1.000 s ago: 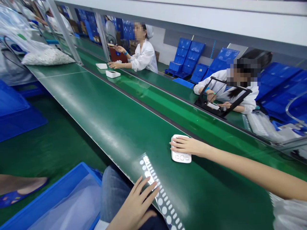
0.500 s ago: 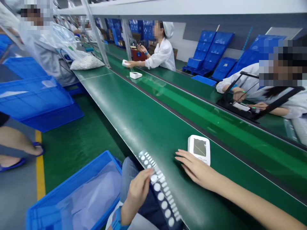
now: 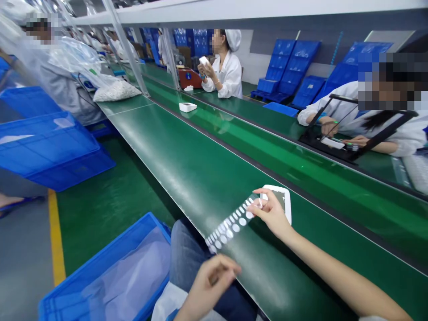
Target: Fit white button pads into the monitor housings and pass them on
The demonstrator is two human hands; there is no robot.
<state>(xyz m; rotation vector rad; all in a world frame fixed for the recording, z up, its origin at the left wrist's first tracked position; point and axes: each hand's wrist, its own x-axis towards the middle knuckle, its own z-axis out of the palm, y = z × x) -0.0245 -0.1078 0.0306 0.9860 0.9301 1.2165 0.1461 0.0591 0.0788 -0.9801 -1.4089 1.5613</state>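
A clear strip with rows of white round and oblong pads (image 3: 236, 228) hangs slantwise over the green bench. Its upper right end is pinched in my right hand (image 3: 269, 209), between thumb and fingers. Right behind that hand lies a white device with a grey screen (image 3: 286, 205), partly covered by the hand. My left hand (image 3: 212, 281) is above my lap at the bench's front edge, just below the strip's lower end and apart from it. Its thumb and fingers are curled together and slightly blurred; whatever may be between them does not show.
A green conveyor belt (image 3: 247, 133) runs beyond the bench (image 3: 160, 156), carrying another white device (image 3: 187, 107). Across it, one person holds a white device and another works at a black frame (image 3: 347, 151). A blue bin (image 3: 100, 263) with translucent sheets stands at lower left; a bag (image 3: 117, 90) lies farther back.
The strip has passed from my left hand to my right and swung up over the bench. My right hand has closed on its end; my left has moved lower and to the right.
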